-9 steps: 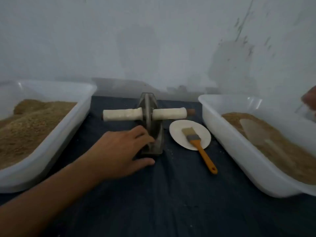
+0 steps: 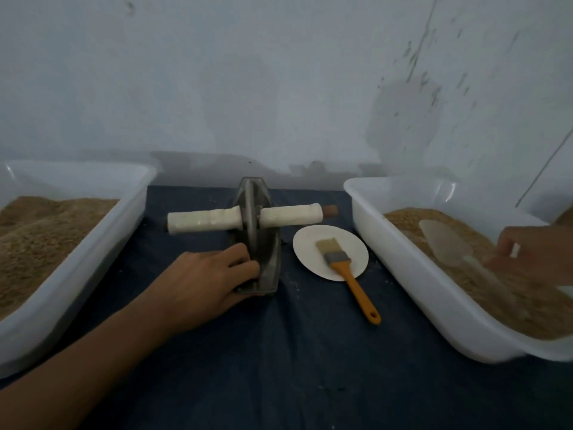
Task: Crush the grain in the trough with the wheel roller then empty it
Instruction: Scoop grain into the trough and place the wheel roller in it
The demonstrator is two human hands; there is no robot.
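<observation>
L hand (image 2: 204, 280) steadying narrow grey metal trough (image 2: 263, 262), R hand (image 2: 533, 256) curled on translucent plastic scoop (image 2: 446, 243); steel wheel roller (image 2: 251, 217) prob heavy/rigid, grab both white-wrapped handles.

**Counter under a dark cloth**

The counter (image 2: 310, 383) carries a metal trough (image 2: 268, 268) at centre, a white tub (image 2: 93, 259) of grain on the left, another tub (image 2: 412, 265) right, and a paper plate (image 2: 310, 243) between trough and right tub.

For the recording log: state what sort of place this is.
Probably a makeshift grain-grinding workbench rather than a kitchen: a metal trough with a wheel roller on a dark cloth, flanked by white tubs of grain, against a bare stained wall.
</observation>
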